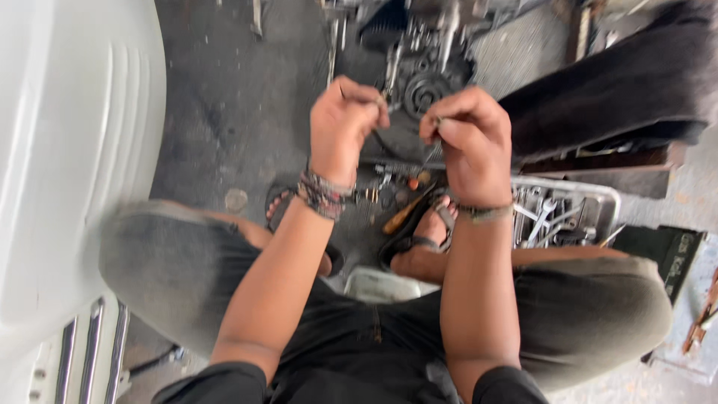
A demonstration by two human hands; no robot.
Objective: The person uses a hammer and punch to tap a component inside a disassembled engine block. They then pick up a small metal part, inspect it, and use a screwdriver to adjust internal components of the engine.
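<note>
Both hands raised over the floor: left hand [345,120] and right hand [465,135] each pinch a thin wire [432,153]. Engine parts [422,82] lie exposed, spanner tray [565,213] untouched; work looks mid-way.

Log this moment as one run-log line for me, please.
left hand: pinching small item | right hand: gripping thin metal piece | tool tray: right of feet | engine parts: beyond hands
</note>
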